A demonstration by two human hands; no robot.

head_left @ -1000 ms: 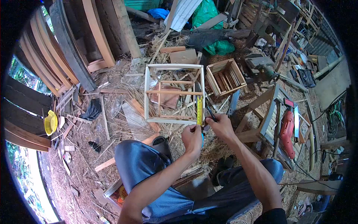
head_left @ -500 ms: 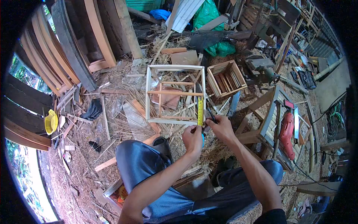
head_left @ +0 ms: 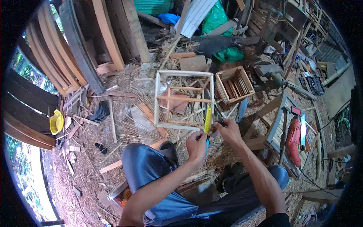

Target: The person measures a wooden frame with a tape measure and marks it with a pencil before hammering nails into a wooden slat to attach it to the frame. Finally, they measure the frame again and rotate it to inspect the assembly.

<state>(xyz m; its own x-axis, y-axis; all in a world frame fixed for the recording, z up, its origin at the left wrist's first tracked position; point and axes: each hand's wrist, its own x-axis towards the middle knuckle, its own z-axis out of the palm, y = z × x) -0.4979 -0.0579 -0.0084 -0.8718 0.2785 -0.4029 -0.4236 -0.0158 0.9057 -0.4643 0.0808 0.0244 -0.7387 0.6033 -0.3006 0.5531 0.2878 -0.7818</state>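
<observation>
My left hand [head_left: 196, 145] is closed around a tape measure [head_left: 208, 120], whose yellow blade extends forward along the right side of a pale wooden frame [head_left: 183, 72]. A bit of the blue-black case shows beneath my fingers. My right hand [head_left: 229, 132] pinches a slim dark pen [head_left: 221, 122] beside the near right corner of the frame, its fingertips close to the blade. The frame stands on the ground with thin crossbars inside it.
A slatted wooden crate [head_left: 242, 97] stands right of the frame. Further right, a red power drill [head_left: 293, 140] lies on a slatted wooden piece [head_left: 275, 132]. A yellow bowl [head_left: 56, 122] sits at left. Wood scraps and shavings litter the ground around my knees.
The view has shifted, so the scene sits slightly further right and lower. My right hand has turned the pen, which points less plainly forward, and its fingers are nearer the tape blade.
</observation>
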